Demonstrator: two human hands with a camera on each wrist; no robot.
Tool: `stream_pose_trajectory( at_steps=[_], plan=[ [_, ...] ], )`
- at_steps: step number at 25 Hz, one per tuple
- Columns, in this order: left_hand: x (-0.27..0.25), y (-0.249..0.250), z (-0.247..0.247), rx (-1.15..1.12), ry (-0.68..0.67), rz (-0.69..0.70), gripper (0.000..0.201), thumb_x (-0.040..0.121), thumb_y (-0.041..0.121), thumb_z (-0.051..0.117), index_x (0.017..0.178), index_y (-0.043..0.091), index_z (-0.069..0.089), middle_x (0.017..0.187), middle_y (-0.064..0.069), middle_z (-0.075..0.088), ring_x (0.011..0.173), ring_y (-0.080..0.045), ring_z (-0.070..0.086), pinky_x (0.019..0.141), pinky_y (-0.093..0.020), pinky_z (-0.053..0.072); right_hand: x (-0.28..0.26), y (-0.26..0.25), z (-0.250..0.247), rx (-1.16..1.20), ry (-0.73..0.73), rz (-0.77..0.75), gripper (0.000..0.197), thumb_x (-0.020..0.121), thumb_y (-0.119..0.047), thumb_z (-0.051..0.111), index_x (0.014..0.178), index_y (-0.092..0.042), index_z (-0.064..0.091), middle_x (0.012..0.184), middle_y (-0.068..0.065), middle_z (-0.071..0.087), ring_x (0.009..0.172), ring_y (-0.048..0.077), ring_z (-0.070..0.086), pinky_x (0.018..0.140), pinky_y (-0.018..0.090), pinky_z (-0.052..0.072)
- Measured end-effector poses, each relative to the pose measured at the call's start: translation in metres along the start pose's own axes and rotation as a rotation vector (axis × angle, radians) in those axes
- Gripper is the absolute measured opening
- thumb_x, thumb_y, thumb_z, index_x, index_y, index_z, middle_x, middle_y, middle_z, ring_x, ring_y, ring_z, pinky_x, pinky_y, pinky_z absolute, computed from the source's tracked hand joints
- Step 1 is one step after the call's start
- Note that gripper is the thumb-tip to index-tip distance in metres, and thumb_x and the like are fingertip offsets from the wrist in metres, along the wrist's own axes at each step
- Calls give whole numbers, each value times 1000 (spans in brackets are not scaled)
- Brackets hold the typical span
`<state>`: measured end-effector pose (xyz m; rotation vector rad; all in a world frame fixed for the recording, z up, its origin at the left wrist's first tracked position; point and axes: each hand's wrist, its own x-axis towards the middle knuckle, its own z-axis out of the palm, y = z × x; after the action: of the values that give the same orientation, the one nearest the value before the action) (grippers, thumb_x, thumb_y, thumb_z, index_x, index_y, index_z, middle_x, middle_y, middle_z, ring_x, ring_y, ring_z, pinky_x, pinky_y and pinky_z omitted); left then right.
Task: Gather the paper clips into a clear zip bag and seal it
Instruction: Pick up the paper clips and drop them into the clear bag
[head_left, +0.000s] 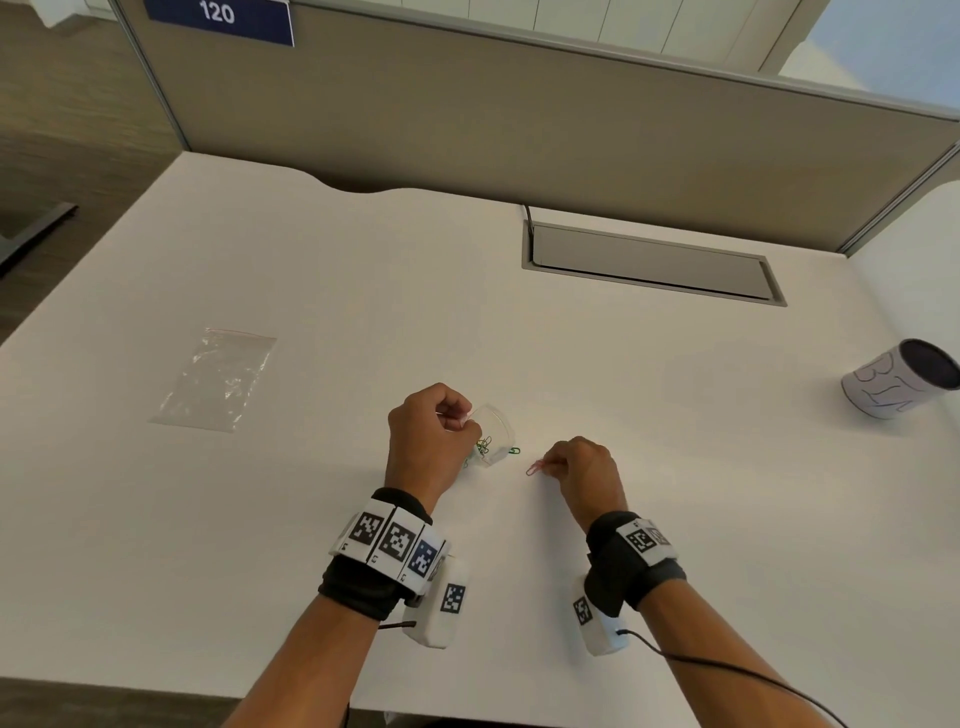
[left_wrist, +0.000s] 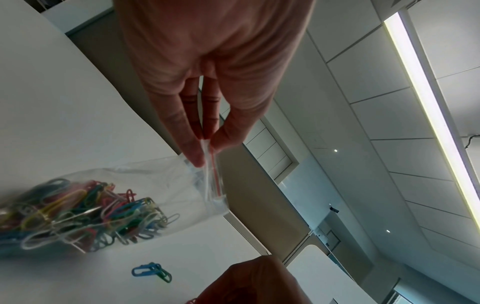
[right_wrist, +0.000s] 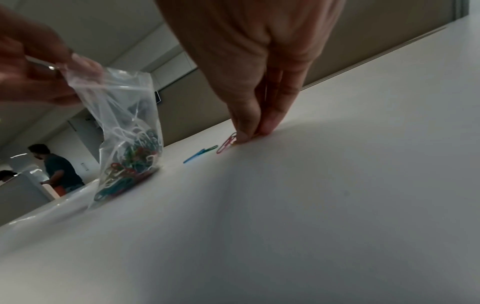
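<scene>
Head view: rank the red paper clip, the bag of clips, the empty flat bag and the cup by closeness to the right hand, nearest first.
1. Red paper clip: pinched at the right hand's fingers, on the table.
2. Bag of clips: just to the left, held at its top by the left hand.
3. Empty flat bag: far left.
4. Cup: far right edge; close to the flat bag's rank.

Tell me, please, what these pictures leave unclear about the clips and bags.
- Clips in the held zip bag: count unreadable; left wrist view blurred, head view too small.
- Red clip: grip point hidden by right hand fingers.
- Second bag: any contents indiscernible through glare, head view.
</scene>
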<state>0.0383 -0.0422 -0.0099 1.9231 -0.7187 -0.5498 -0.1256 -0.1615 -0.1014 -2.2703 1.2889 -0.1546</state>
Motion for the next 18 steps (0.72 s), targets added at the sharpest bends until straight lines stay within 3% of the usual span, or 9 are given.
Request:
stream_pose_trajectory(
  at_steps=[3, 7, 11, 13, 15, 18],
  plan=[
    [-1, 0, 1, 3, -2, -1, 14, 70, -2, 69, 79, 8, 66, 76, -4, 67, 67, -14, 62, 56, 0, 45, 1, -1, -2, -26, -36, 0, 7, 87, -9, 62, 88, -4, 66, 94, 14, 65, 87, 32, 60, 70, 32, 43],
    [-2, 1, 2, 9, -11, 2, 14, 70, 0, 69, 80, 10, 67, 77, -3, 67, 69, -17, 64, 57, -1, 45, 6, -1, -2, -53, -121, -4, 9, 90, -7, 57, 94, 1, 58, 102, 19, 58, 96, 35, 53, 78, 36, 43],
    [-3, 2, 3, 4, -11, -2, 14, 69, -1, 68, 80, 8, 67, 77, -4, 68, 68, -15, 63, 57, 0, 44, 2, -4, -5, -60, -126, -32, 2, 89, -4, 56, 88, -5, 54, 92, 15, 57, 82, 29, 50, 67, 28, 35],
    [-3, 2, 2, 5, -12, -5, 14, 70, -1, 68, 81, 8, 67, 78, -4, 68, 67, -13, 62, 57, 0, 44, -2, -6, -11, 79, -77, -1, 9, 87, -2, 58, 83, -8, 52, 83, 9, 57, 74, 24, 50, 60, 23, 37],
    [-3, 1, 1, 8, -11, -8, 14, 71, 0, 69, 82, 8, 67, 78, -4, 68, 67, -12, 61, 57, -1, 45, -6, -17, -25, 320, 26, 33, 5, 84, -2, 63, 85, -5, 59, 79, 5, 62, 68, 17, 55, 57, 12, 42],
    [-3, 2, 1, 20, -17, -9, 15, 72, 2, 71, 84, 9, 67, 80, -3, 68, 68, -11, 61, 55, -6, 46, -12, -52, -53, 482, 41, -105, 3, 81, -9, 70, 84, -10, 69, 78, 0, 71, 69, 9, 62, 60, 9, 46]
  ],
)
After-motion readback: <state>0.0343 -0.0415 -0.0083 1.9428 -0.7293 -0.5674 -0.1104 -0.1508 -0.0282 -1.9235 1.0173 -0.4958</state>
